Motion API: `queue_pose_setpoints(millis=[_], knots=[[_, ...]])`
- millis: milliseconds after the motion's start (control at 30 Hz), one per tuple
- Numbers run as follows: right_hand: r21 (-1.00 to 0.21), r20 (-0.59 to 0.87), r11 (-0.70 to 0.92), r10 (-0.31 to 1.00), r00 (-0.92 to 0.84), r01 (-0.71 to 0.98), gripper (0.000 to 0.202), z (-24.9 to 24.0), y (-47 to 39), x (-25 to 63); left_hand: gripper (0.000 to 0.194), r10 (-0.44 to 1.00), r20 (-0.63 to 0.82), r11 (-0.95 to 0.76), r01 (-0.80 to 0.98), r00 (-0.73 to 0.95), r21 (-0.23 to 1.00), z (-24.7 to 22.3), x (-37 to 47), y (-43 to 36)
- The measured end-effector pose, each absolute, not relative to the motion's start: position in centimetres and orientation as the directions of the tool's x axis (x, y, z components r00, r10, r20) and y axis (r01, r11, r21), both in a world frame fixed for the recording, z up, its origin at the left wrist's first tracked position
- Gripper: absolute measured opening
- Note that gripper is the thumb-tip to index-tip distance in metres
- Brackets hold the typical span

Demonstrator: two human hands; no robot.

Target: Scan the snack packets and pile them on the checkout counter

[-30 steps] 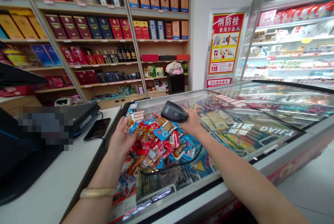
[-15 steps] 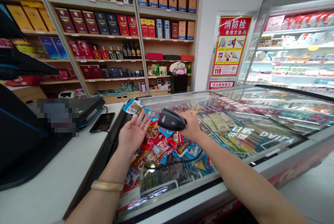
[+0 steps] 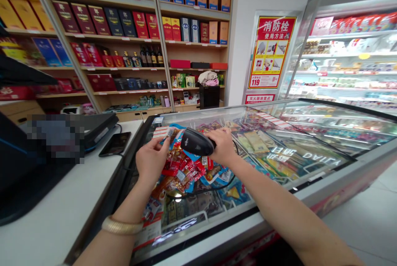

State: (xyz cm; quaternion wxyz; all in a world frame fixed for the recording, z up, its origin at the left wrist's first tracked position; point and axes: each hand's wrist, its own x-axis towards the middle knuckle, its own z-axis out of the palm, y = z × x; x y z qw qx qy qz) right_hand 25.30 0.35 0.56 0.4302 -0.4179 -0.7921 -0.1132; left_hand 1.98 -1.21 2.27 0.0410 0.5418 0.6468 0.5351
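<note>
My right hand (image 3: 221,146) is wrapped round the handle of a black barcode scanner (image 3: 195,142), its head pointing left. My left hand (image 3: 151,159), a gold-coloured bangle (image 3: 122,225) on its wrist, is closed in a pinch on a blue snack packet (image 3: 177,127). The packet is close to the scanner's head, which partly hides it. Below both hands, a heap of red and blue snack packets (image 3: 186,171) lies on the glass top of a chest freezer (image 3: 248,216). The scanner's black cable loops around the heap.
To the left, a white counter (image 3: 62,208) carries a phone (image 3: 115,144) and a dark checkout machine (image 3: 18,167). Shelves of boxed bottles (image 3: 114,20) stand behind. A lit display fridge (image 3: 350,63) is at the right, beside a red notice (image 3: 268,51).
My left hand went from open with fingers spread to pinching the blue packet, which moved right towards the scanner. The view has shifted slightly, and the scanner stays in my right hand.
</note>
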Motion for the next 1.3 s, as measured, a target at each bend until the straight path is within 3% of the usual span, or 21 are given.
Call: queue_pose_setpoints(millis=[267,767,900,1033,1167,1300], knots=[[-0.182,0.764,0.616,0.580,-0.284,0.767,0.024,0.6,0.2,25.1,0.032,0.741,0.482,0.032,0.742,-0.467,0.669,3.4,2.5,-2.2],[-0.198,0.791,0.603,0.564,-0.238,0.773,0.030,0.3,0.8,25.6,0.035,0.732,0.556,-0.003,0.814,-0.394,0.581,2.6,2.4,-1.9],[-0.227,0.832,0.558,0.537,-0.139,0.798,0.029,-0.2,2.1,26.7,0.037,0.694,0.692,-0.121,0.915,-0.199,0.385,1.9,1.8,-1.4],[-0.324,0.838,0.467,0.546,0.020,0.823,0.027,-1.1,3.9,28.0,0.041,0.782,0.620,-0.255,0.942,0.068,0.218,0.7,1.5,-0.5],[-0.336,0.821,0.401,0.568,0.056,0.852,0.026,-2.0,5.0,28.8,0.059,0.862,0.498,-0.241,0.942,0.098,0.232,-0.6,1.4,0.5],[-0.321,0.798,0.358,0.601,0.047,0.877,0.024,-2.8,5.2,29.1,0.062,0.874,0.484,-0.211,0.922,0.030,0.324,-1.0,0.7,1.1]])
